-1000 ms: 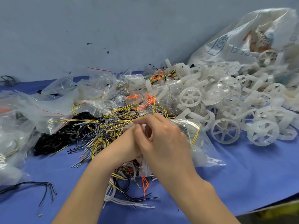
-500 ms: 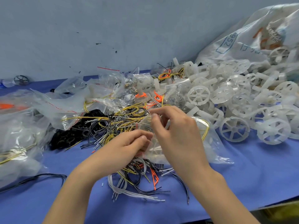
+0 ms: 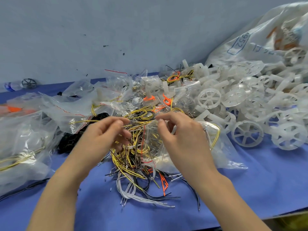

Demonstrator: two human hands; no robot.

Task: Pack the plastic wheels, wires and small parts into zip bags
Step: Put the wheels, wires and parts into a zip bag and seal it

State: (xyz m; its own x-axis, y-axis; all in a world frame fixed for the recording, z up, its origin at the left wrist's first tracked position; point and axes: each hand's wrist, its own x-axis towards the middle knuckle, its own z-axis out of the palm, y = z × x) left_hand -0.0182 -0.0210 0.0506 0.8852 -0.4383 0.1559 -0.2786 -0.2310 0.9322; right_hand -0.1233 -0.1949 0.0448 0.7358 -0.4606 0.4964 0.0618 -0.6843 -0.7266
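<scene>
Blue tabletop (image 3: 250, 189), tangled wires (image 3: 130, 157) — left hand (image 3: 100, 139) and right hand (image 3: 181, 140) pinch one clear zip bag (image 3: 150, 140).

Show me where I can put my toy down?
Best spot: bare blue cloth at the near right, between the right arm and the white wheels. Also between both arms, near the edge. The wires in the middle and bags on the left are crowded.

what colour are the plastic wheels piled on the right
The plastic wheels are translucent white, which shows best in the head view.
</scene>
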